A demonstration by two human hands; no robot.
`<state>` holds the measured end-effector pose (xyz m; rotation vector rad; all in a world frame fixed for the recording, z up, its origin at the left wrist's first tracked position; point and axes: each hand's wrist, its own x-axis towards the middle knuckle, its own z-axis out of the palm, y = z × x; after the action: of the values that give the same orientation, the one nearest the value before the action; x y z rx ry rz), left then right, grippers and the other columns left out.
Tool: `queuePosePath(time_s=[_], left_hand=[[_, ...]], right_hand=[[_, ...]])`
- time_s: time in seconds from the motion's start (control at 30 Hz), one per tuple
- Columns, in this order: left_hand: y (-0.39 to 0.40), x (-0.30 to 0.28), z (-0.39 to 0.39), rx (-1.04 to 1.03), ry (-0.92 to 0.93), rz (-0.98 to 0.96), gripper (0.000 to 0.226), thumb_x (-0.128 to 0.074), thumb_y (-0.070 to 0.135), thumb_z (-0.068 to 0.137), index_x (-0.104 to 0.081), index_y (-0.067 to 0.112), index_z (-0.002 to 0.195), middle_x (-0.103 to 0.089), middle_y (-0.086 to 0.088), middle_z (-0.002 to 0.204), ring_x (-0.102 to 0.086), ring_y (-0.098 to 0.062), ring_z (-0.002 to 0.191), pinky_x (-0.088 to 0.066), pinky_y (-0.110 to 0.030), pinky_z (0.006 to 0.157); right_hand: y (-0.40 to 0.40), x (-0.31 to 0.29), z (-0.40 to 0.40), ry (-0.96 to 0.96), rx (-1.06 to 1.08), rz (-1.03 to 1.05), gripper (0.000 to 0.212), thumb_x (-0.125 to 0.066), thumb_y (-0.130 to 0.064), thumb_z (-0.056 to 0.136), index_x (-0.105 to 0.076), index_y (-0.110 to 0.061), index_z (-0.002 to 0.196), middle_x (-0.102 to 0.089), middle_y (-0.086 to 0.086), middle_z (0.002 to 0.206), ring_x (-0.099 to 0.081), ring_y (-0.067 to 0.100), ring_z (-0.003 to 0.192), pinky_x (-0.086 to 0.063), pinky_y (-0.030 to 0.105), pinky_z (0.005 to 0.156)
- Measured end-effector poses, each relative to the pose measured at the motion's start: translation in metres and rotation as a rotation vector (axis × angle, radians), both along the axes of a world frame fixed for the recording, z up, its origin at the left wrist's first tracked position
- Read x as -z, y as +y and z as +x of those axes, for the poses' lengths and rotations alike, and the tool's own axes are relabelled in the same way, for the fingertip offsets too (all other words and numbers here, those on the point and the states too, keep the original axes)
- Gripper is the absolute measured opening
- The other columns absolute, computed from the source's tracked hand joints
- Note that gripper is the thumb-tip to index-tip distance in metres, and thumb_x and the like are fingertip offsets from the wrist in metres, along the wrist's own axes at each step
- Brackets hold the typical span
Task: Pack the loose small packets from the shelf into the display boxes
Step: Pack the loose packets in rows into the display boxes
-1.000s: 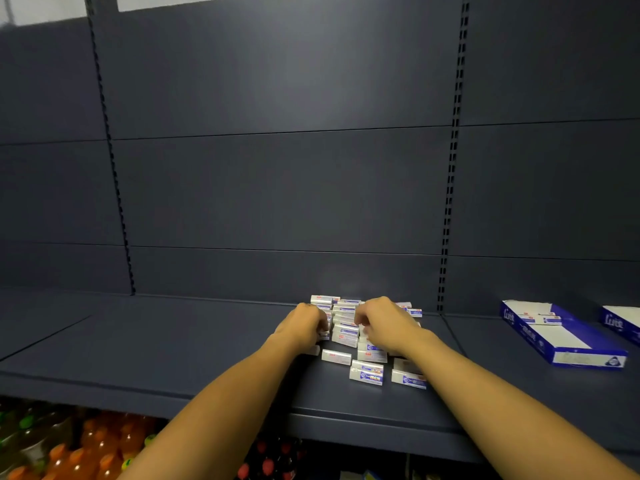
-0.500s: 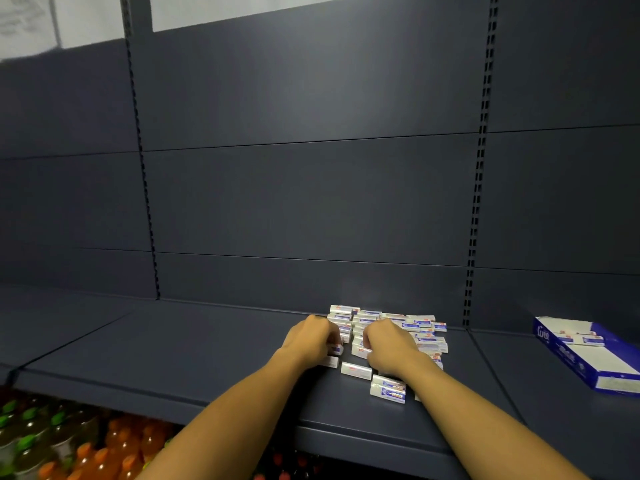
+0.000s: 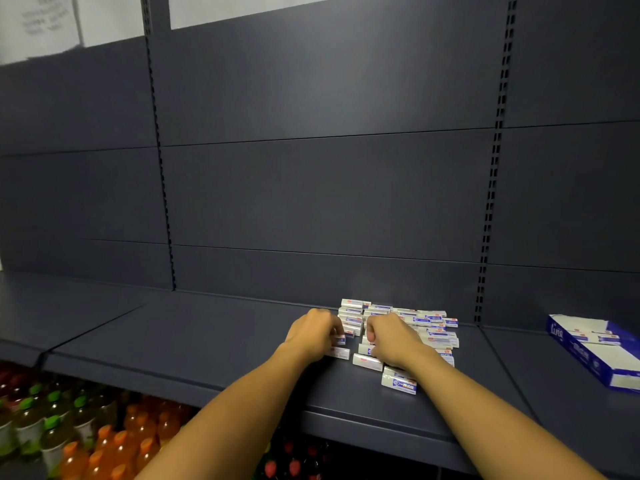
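Plainly both the left hand point(image 3: 317, 332) and right hand point(image 3: 391, 337) have curled fingers gathering packets point(image 3: 420, 327) heaped mid-shelf point(image 3: 207, 334), well apart from the display box point(image 3: 595, 355), so an overfull grip could spill some on the way

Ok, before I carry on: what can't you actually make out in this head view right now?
- Left hand and right hand: fingers curl away from camera, so what each holds among the small packets is hidden.
- Display box: cut off by right edge.
- Packet print: too small.
- Wall papers: blurred.
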<state>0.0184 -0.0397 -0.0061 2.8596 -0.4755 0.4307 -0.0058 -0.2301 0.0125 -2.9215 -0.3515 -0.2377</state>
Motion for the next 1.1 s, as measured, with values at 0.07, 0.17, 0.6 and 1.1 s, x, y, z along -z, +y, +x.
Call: queuePosePath(time_s=[0.07, 0.17, 0.6, 1.1], left_hand=[[0.002, 0.000, -0.002, 0.003, -0.001, -0.003, 0.033, -0.071, 0.003, 0.083, -0.072, 0.024, 0.109, -0.068, -0.002, 0.109, -0.066, -0.023, 0.096, -0.058, -0.037, 0.081], [0.005, -0.001, -0.005, -0.005, -0.022, -0.005, 0.030, -0.069, 0.006, 0.087, -0.071, 0.023, 0.112, -0.066, -0.003, 0.112, -0.065, -0.025, 0.096, -0.057, -0.039, 0.082], [-0.007, -0.033, -0.015, 0.071, -0.086, -0.049, 0.021, -0.067, 0.011, 0.090, -0.073, 0.019, 0.109, -0.067, -0.003, 0.111, -0.065, -0.026, 0.098, -0.055, -0.038, 0.085], [-0.130, -0.062, -0.042, 0.302, -0.087, 0.016, 0.019, -0.068, 0.014, 0.092, -0.074, 0.020, 0.110, -0.071, -0.001, 0.109, -0.066, -0.021, 0.097, -0.057, -0.038, 0.085]], right_hand=[[0.000, 0.001, 0.001, 0.013, 0.011, -0.009, 0.026, -0.060, -0.002, 0.088, -0.069, -0.019, 0.106, -0.063, 0.007, 0.115, -0.065, 0.029, 0.099, -0.055, 0.035, 0.082], [0.003, 0.001, 0.000, 0.018, 0.029, -0.048, 0.028, -0.059, -0.003, 0.088, -0.072, -0.018, 0.107, -0.064, 0.009, 0.117, -0.066, 0.031, 0.101, -0.052, 0.033, 0.081], [-0.026, -0.029, -0.030, -0.214, 0.151, 0.050, 0.021, -0.066, -0.016, 0.092, -0.075, -0.023, 0.109, -0.071, 0.004, 0.112, -0.066, 0.029, 0.103, -0.050, 0.031, 0.079], [-0.167, -0.064, -0.111, -0.219, 0.413, -0.032, 0.017, -0.067, -0.023, 0.090, -0.078, -0.028, 0.102, -0.071, 0.001, 0.104, -0.065, 0.024, 0.089, -0.047, 0.029, 0.072]])
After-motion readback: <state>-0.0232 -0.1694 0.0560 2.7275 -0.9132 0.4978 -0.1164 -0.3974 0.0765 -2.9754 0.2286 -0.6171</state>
